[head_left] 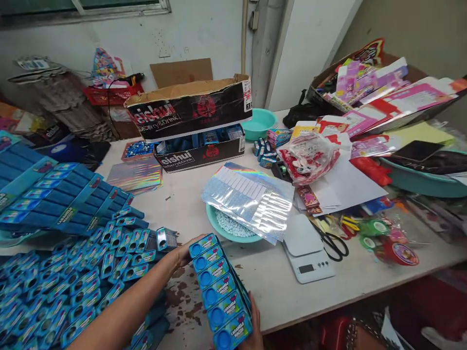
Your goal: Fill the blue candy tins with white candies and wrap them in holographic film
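A row of several small blue candy boxes labelled "CARAMELO MACIZO" is held in front of me, tilted, with round blue circles on their end faces. My left hand grips its far end, fingers partly hidden behind the boxes. At the near right side my right hand is closed around the row, its lower part cut off by the frame edge. To the left lies a large heap of similar blue boxes with dark round holes. Behind it, banded bundles of blue boxes are stacked.
A teal bowl of white pellets stands ahead, partly covered by silvery sticker sheets. Right of it are a white scale, black scissors and tape rolls. Black cartons stand at the back.
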The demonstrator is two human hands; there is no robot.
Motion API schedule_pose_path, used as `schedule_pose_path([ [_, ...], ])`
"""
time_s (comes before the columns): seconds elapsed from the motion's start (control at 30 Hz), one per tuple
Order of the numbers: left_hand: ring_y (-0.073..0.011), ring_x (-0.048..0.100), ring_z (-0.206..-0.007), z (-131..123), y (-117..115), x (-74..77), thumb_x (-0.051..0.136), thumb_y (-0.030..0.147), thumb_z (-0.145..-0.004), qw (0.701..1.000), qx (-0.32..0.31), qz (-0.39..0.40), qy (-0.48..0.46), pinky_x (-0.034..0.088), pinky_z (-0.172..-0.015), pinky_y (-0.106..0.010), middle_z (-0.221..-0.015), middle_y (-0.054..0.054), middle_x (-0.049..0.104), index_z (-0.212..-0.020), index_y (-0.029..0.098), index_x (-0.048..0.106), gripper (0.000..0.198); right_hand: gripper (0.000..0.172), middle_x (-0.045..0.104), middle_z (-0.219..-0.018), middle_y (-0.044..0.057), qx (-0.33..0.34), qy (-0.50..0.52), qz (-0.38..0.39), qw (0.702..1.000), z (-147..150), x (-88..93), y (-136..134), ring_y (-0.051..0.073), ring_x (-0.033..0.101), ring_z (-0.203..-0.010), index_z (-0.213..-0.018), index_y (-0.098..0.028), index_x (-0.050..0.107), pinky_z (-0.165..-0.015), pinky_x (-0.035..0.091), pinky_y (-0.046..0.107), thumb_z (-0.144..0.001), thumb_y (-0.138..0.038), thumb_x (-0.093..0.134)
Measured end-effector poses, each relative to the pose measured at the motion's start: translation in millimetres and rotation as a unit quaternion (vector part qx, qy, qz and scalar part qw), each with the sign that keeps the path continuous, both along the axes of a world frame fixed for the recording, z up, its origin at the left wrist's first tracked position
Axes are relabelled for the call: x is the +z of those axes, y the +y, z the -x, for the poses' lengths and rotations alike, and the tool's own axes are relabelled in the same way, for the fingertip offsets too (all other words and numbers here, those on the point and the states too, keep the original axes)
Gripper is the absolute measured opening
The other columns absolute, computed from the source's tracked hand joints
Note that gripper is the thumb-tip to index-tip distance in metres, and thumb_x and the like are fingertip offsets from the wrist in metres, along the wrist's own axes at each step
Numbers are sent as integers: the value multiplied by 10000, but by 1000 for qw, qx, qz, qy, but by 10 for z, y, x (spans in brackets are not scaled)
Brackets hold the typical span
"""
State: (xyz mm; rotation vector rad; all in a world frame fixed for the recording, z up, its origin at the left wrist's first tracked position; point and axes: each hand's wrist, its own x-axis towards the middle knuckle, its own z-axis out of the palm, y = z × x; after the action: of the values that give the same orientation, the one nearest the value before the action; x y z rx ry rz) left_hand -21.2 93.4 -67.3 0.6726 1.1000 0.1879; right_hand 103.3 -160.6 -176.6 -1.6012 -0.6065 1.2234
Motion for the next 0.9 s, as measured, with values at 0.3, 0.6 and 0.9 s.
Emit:
schedule_pose_path([
  [0.3, -265, 613, -875, -41, 1076, 161, 630, 508, -652, 856, -17, -423, 297, 449, -786, -343, -812, -79, 668, -756, 180, 625, 344, 503, 656, -1147, 104, -67, -29, 41, 996, -1054, 515, 285, 321, 636, -990, -1006, -271, 682, -848, 525, 419, -583, -539, 727],
  [0.6, -319, 488, -1101, -1073, 1934, 207, 726, 214, -563, 815, 50, -426, 389, 367, -846, -394, -998, -120, 634, -758, 188, 558, 259, 481, 649, -1129, 107, -63, -98, -49, 992, -1163, 1130, 1103, 274, 623, -988, -1061, -232, 647, -842, 520, 400, -665, -501, 689],
  [0.9, -114, 527, -594, -716, 1311, 972, 566, 323, -726, 834, 141, -511, 157, 413, -598, -230, -592, 38, 537, -728, 197, 510, 138, 654, 505, -1326, 124, -119, -69, -90, 986, -1408, 1336, 1445, 290, 493, -1191, -1248, -219, 501, -931, 465, 409, -685, -500, 679],
])
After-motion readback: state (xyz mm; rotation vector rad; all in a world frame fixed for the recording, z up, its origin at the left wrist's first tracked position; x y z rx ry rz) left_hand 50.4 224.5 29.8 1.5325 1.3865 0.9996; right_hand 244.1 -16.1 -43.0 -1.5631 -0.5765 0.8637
